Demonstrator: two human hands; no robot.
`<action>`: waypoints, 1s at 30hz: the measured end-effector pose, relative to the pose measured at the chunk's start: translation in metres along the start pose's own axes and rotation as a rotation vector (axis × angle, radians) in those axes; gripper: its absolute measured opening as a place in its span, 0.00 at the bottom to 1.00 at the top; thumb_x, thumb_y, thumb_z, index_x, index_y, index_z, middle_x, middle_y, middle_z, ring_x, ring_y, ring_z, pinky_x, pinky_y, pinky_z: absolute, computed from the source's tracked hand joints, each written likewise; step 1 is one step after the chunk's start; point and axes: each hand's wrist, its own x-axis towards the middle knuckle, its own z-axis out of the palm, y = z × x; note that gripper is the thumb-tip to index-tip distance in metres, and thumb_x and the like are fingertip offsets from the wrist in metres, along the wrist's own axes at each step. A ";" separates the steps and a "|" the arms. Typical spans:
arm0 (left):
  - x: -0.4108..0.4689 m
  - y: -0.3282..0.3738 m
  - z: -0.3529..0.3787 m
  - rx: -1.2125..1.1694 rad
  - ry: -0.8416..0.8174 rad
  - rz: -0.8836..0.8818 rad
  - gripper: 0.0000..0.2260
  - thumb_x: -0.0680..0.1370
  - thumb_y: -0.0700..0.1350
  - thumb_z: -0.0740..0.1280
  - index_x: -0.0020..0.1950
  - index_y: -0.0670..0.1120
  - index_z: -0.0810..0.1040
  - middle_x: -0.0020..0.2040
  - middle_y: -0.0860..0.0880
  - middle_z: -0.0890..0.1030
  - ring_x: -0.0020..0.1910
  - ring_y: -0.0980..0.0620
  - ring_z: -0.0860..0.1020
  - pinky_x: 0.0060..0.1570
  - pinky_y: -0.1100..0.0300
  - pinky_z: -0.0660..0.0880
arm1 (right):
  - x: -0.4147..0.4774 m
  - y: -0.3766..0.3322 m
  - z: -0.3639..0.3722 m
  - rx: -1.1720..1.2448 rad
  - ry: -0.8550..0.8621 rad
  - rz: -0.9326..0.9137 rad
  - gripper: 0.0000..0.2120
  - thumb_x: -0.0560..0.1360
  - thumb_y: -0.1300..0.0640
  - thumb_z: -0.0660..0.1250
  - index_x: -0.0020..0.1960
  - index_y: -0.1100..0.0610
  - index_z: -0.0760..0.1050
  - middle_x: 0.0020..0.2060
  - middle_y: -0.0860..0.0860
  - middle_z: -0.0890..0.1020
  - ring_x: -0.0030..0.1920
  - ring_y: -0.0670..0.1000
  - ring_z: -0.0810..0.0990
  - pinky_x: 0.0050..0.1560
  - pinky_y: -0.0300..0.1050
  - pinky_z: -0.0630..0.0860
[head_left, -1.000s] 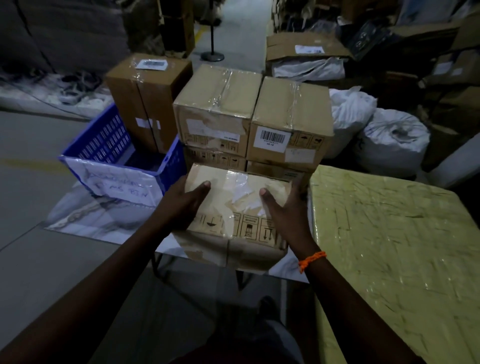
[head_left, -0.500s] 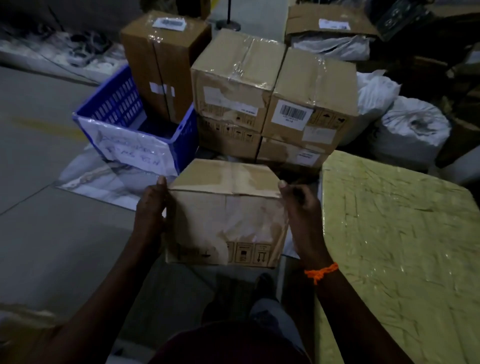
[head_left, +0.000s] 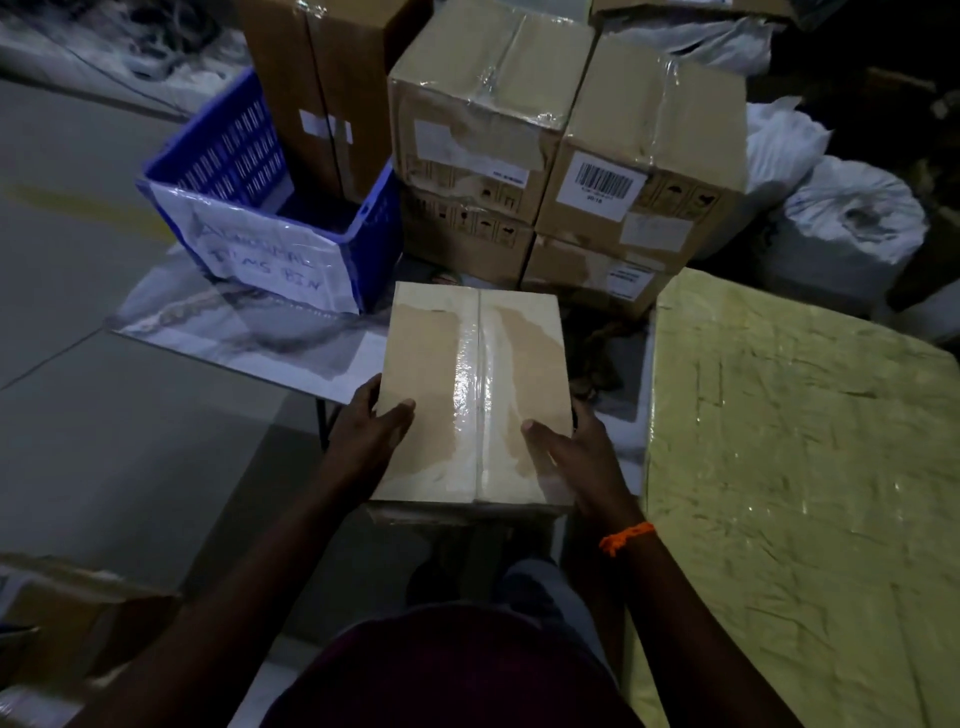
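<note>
A taped cardboard box (head_left: 470, 364) is held in front of me, its taped top face turned up toward the camera. My left hand (head_left: 366, 441) grips its left side, thumb lying over the top face. My right hand (head_left: 576, 452) grips the right side, thumb on the top; an orange band circles that wrist. The fingers of both hands are hidden behind the box's sides.
Stacked taped cartons (head_left: 561, 156) stand just beyond the box. A blue plastic crate (head_left: 234, 156) with a handwritten paper label is at the left. A yellow wrapped surface (head_left: 805, 467) lies to the right. White sacks (head_left: 847, 228) sit at the back right. Another carton (head_left: 62, 613) is at lower left.
Both hands turned the box so that its taped top faces up instead of its printed side. The box came lower and closer, and my view tilted down.
</note>
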 end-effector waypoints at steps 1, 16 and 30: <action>0.004 -0.003 0.000 0.015 0.000 0.000 0.20 0.80 0.48 0.71 0.70 0.57 0.73 0.63 0.51 0.80 0.62 0.49 0.80 0.64 0.46 0.78 | 0.000 -0.003 0.001 -0.018 0.010 -0.001 0.32 0.65 0.40 0.77 0.67 0.48 0.77 0.55 0.47 0.86 0.56 0.51 0.85 0.59 0.58 0.82; 0.063 0.065 0.020 0.261 -0.106 0.067 0.21 0.83 0.50 0.66 0.75 0.51 0.68 0.57 0.59 0.76 0.54 0.60 0.76 0.44 0.66 0.72 | 0.077 -0.061 0.007 -0.034 -0.014 -0.053 0.23 0.77 0.59 0.74 0.70 0.55 0.74 0.58 0.51 0.83 0.59 0.54 0.83 0.63 0.57 0.80; 0.043 0.102 0.042 0.226 0.025 0.255 0.28 0.80 0.58 0.68 0.75 0.47 0.65 0.64 0.50 0.74 0.55 0.58 0.76 0.45 0.61 0.74 | 0.039 -0.090 -0.021 0.139 0.242 -0.203 0.32 0.75 0.48 0.77 0.74 0.54 0.69 0.64 0.50 0.81 0.62 0.49 0.81 0.63 0.55 0.80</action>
